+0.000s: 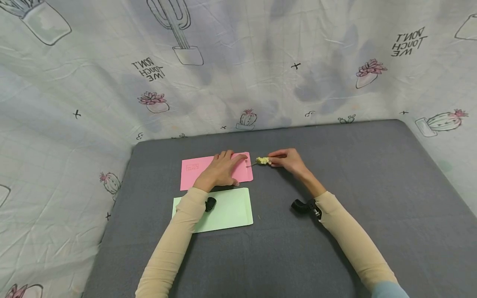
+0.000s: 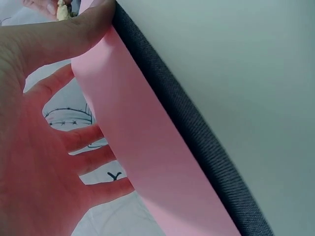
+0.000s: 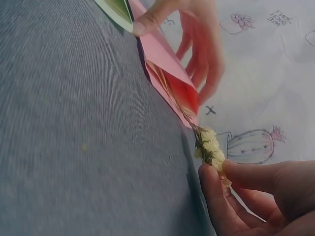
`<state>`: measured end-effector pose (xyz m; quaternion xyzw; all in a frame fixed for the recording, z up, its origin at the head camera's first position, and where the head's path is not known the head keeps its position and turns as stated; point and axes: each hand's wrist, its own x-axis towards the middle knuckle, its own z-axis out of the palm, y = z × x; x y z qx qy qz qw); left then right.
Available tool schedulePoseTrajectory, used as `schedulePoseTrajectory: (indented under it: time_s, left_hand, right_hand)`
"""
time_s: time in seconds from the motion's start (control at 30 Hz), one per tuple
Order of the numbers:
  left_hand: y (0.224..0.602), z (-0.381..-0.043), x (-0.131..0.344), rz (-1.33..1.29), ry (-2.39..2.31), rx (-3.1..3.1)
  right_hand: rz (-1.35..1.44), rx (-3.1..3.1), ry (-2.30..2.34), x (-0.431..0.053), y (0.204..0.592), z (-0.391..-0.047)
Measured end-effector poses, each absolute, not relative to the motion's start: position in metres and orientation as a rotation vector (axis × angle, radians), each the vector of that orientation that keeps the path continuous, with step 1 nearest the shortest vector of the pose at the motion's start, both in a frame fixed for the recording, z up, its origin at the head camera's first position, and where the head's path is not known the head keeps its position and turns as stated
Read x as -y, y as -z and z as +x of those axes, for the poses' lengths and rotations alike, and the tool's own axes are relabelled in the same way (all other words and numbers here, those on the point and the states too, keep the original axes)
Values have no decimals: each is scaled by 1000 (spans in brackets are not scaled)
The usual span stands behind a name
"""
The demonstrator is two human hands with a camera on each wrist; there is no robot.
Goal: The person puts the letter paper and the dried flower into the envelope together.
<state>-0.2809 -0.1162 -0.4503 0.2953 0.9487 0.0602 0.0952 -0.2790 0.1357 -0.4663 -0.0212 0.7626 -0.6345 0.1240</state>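
My left hand (image 1: pixel 222 169) spans a pink envelope (image 1: pixel 192 172) on the table, thumb at its near edge and spread fingers at its far edge. Between them the envelope bows up, and its right-hand mouth gapes in the right wrist view. My right hand (image 1: pixel 291 160) pinches the blossom end of a small sprig of pale yellow dried flowers (image 3: pixel 210 146) between thumb and fingers. The sprig's thin stems (image 3: pixel 178 105) run leftward into the envelope's mouth, while the blossoms stay outside. Just nearer lies a light green envelope (image 1: pixel 227 211), partly beneath my left forearm.
A grey cloth covers the table (image 1: pixel 275 256). Behind it and at the sides hangs a pale curtain (image 1: pixel 268 87) printed with cacti. A black wrist camera mount (image 1: pixel 303 207) sits at my right wrist, and another (image 1: pixel 210 204) at my left, over the green envelope.
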Motion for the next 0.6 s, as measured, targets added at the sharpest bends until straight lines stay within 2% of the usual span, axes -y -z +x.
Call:
schedulePoseTrajectory:
  time_s: [0.6]
  left_hand:
    - [453,-261,110,873,-164,-2827]
  right_hand:
    - [-38,-2111,1912,-111,477,-266]
